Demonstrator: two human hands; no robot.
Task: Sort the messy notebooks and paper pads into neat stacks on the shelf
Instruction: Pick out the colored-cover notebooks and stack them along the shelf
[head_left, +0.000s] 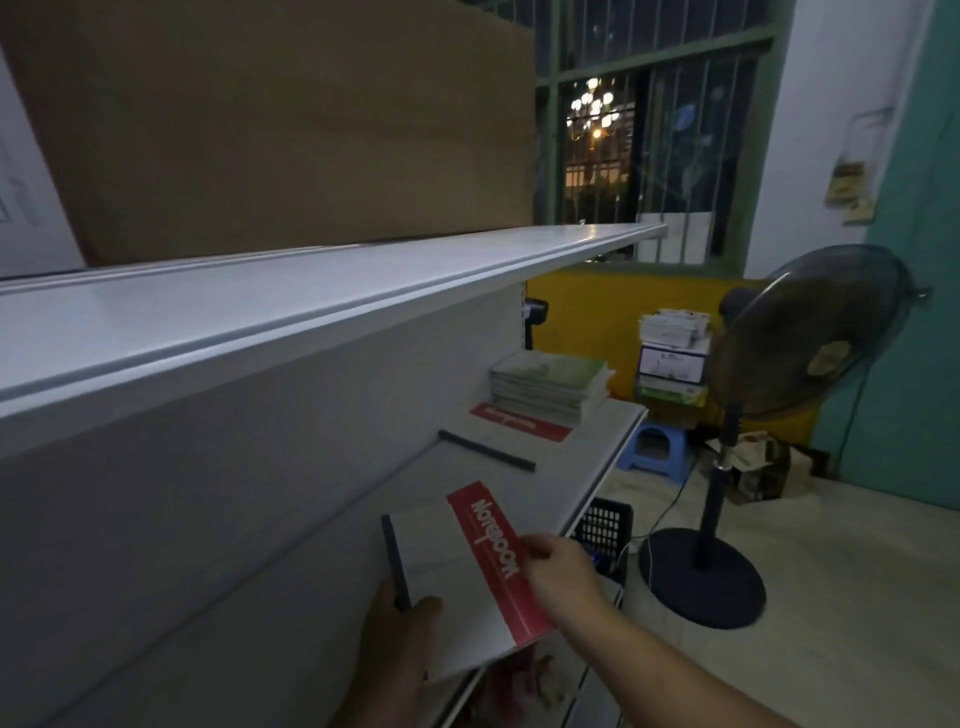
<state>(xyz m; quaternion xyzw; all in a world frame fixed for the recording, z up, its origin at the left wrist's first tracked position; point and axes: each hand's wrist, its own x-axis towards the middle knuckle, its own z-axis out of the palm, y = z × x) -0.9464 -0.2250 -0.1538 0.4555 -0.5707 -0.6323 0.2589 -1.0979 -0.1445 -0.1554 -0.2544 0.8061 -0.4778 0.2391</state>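
A white notebook (457, 571) with a red band and a dark spine is held above the near end of the lower shelf (597, 457). My left hand (400, 639) grips it at the spine edge, thumb on the cover. My right hand (561, 571) pinches its red-band side. Farther along the shelf lies another white notebook (498, 441) of the same kind with a dark spine and red band. Behind that sits a neat stack of green-covered notebooks (550, 384).
The upper shelf (311, 301) juts out overhead and carries a big cardboard box (285, 124). A standing fan (727, 467) is on the floor to the right, with a blue stool (654, 447), a black basket (605, 525) and piled boxes (672, 358) behind.
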